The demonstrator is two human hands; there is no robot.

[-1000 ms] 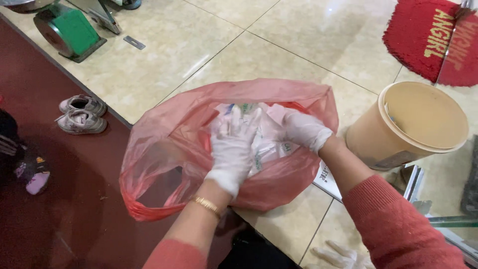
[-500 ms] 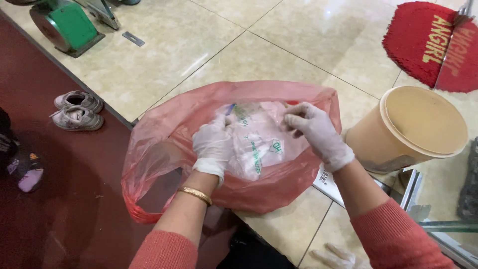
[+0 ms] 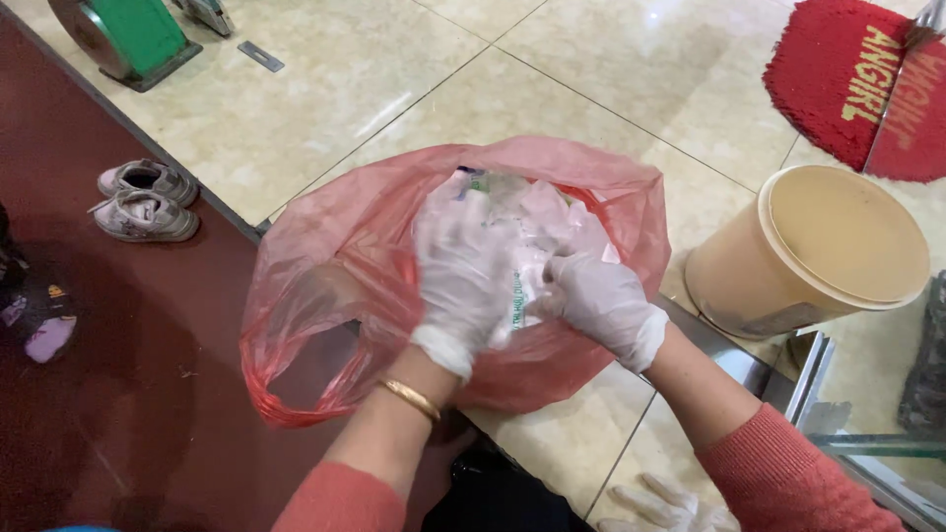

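pressing down into the mouth of a red plastic bag, both hands wear thin white gloves. the left hand lies palm down with fingers spread flat over the white wrappers bunched inside, blurred by motion; its grip is spread, not pinching. the right hand is curled, its grip pressed together on a fold of the same white wrappers just beside the left hand. a gold bangle circles the left wrist, and both forearms end in pink-red sleeves.

the bag is one, thin and see-through, crumpled, its body lying across the edge where the tiled floor meets a dark red mat. its white contents are too bunched to count.

around it: one beige bucket to the right, one pair of small grey shoes to the left, one red doormat at the top right, one green machine at the top left, one spare white glove at the bottom edge.
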